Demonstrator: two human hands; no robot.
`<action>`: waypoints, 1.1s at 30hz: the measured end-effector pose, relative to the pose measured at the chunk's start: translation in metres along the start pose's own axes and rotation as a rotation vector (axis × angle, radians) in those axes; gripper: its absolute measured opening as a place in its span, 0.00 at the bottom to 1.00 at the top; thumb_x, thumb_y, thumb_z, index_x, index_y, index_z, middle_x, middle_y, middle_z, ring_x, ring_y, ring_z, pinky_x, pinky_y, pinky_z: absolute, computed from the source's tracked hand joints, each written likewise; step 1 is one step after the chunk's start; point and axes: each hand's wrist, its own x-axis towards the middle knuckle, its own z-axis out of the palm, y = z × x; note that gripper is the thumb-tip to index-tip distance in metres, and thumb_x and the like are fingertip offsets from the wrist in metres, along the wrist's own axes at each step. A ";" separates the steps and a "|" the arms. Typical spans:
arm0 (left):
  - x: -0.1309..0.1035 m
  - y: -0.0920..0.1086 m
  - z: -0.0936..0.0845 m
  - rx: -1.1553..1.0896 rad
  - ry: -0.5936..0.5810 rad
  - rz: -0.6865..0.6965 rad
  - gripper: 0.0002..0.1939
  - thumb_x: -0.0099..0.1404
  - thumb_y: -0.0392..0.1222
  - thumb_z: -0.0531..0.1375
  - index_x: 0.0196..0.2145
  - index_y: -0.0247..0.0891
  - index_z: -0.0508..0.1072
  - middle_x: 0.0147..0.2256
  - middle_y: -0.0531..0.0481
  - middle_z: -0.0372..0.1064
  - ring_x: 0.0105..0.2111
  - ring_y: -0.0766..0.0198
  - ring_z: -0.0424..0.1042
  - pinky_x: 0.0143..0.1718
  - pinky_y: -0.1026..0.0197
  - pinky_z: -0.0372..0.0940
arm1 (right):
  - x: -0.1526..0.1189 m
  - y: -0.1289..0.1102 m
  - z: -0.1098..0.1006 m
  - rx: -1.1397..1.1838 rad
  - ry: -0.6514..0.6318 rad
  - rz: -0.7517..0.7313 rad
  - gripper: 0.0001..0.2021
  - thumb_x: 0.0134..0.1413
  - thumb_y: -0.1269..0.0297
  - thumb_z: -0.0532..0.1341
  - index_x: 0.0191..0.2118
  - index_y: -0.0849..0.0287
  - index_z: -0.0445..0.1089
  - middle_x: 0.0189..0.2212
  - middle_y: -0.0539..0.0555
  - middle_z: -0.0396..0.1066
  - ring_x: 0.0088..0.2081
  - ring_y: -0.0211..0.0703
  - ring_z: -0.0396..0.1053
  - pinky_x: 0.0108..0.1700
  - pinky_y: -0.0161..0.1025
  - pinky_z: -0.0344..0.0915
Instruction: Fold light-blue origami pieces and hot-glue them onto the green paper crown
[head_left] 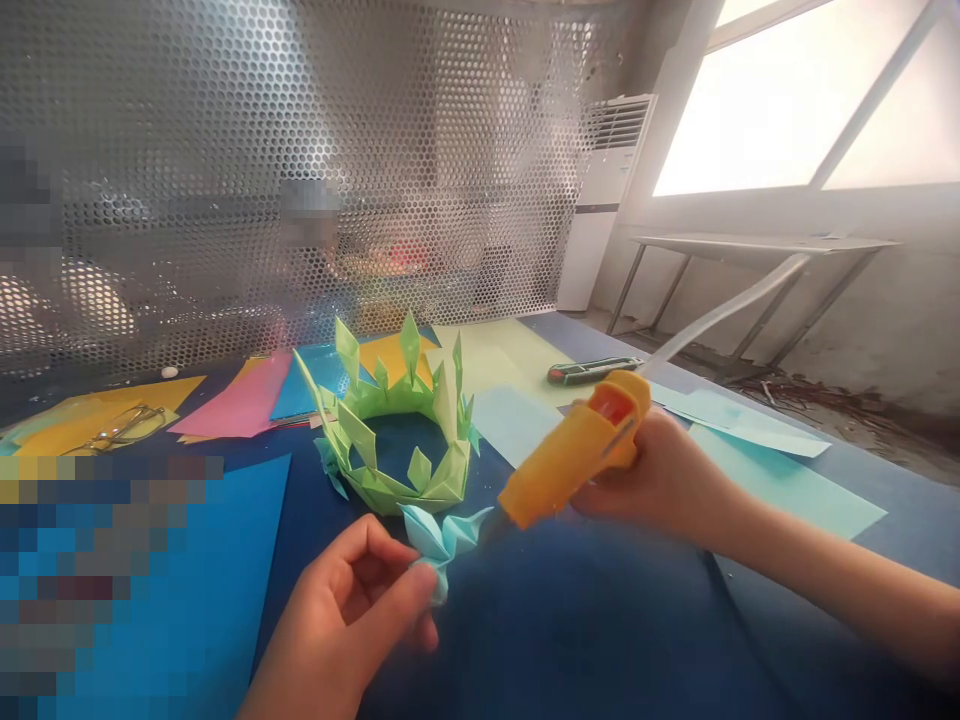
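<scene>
Left hand (352, 610), near edge of the table: thumb and fingers pinched shut on a small folded piece of pale blue paper (441, 537), held just off the dark blue table cover (600, 620). The piece points up and to the right, its pointed flaps fanning away from the fingertips.

Right hand (664, 475), to the right and slightly farther: fingers wrapped closed around the handle of a yellow-orange glue gun (577, 450). The gun's long axis runs from upper right down to lower left, nozzle aimed at the blue piece. The nozzle tip sits just beside the right flap; whether it touches cannot be told. A white cord (720, 315) trails off far right.

Just beyond the blue piece stands a green folded paper crown (397, 430), a ring of upright points, its near rim close to the piece but apart from it.

Elsewhere: coloured paper sheets (240, 400) spread far left, pale sheets right, scissors (124, 428) on a yellow sheet, a utility knife (592, 370) farther back, a perforated metal screen (300, 150) behind.
</scene>
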 end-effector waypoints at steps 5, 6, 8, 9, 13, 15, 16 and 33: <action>0.001 -0.002 -0.001 0.001 -0.001 -0.007 0.26 0.45 0.59 0.77 0.25 0.41 0.69 0.21 0.58 0.71 0.22 0.69 0.70 0.29 0.67 0.65 | -0.002 0.011 0.007 -0.121 0.014 -0.278 0.13 0.68 0.54 0.64 0.40 0.60 0.73 0.30 0.47 0.72 0.26 0.35 0.69 0.29 0.35 0.70; 0.001 -0.002 -0.001 0.000 -0.001 -0.007 0.26 0.44 0.59 0.77 0.25 0.41 0.69 0.21 0.59 0.71 0.22 0.69 0.70 0.29 0.67 0.65 | -0.003 0.012 0.008 -0.148 0.030 -0.319 0.13 0.69 0.54 0.63 0.41 0.60 0.73 0.31 0.48 0.73 0.27 0.35 0.70 0.30 0.35 0.71; 0.001 -0.002 0.000 0.003 0.001 -0.007 0.26 0.45 0.59 0.77 0.25 0.41 0.70 0.21 0.59 0.71 0.22 0.69 0.71 0.29 0.68 0.65 | -0.005 0.015 0.009 -0.201 0.070 -0.389 0.12 0.70 0.55 0.62 0.43 0.59 0.74 0.33 0.49 0.74 0.29 0.36 0.71 0.32 0.36 0.73; 0.001 -0.002 0.000 0.006 0.003 -0.009 0.25 0.45 0.59 0.77 0.25 0.41 0.70 0.20 0.59 0.71 0.23 0.69 0.71 0.29 0.68 0.65 | -0.006 0.015 0.010 -0.225 0.092 -0.418 0.12 0.70 0.55 0.62 0.42 0.59 0.74 0.33 0.49 0.74 0.28 0.35 0.71 0.32 0.36 0.73; -0.001 -0.001 0.002 0.013 0.002 -0.015 0.25 0.46 0.59 0.77 0.25 0.41 0.70 0.21 0.58 0.72 0.23 0.70 0.71 0.30 0.69 0.65 | -0.008 0.016 0.012 -0.304 0.156 -0.498 0.12 0.70 0.55 0.62 0.41 0.60 0.73 0.31 0.47 0.73 0.26 0.34 0.70 0.29 0.34 0.71; -0.001 0.000 0.002 0.013 -0.001 -0.015 0.24 0.46 0.58 0.77 0.25 0.41 0.70 0.20 0.58 0.72 0.23 0.70 0.71 0.30 0.69 0.66 | -0.008 0.015 0.013 -0.334 0.167 -0.523 0.12 0.70 0.55 0.62 0.40 0.60 0.73 0.30 0.47 0.73 0.26 0.34 0.70 0.29 0.34 0.71; -0.001 0.000 0.002 0.012 -0.003 -0.012 0.24 0.46 0.58 0.77 0.25 0.41 0.70 0.20 0.58 0.72 0.23 0.70 0.71 0.30 0.69 0.66 | -0.007 0.013 0.013 -0.347 0.169 -0.532 0.12 0.70 0.55 0.62 0.40 0.59 0.73 0.29 0.47 0.73 0.25 0.33 0.69 0.28 0.33 0.71; -0.002 0.002 0.003 -0.010 0.007 -0.017 0.22 0.47 0.54 0.77 0.25 0.41 0.71 0.20 0.59 0.71 0.23 0.70 0.71 0.29 0.70 0.66 | -0.004 0.004 0.009 -0.484 0.227 -0.567 0.06 0.62 0.67 0.58 0.42 0.51 0.71 0.33 0.44 0.82 0.24 0.36 0.78 0.29 0.31 0.73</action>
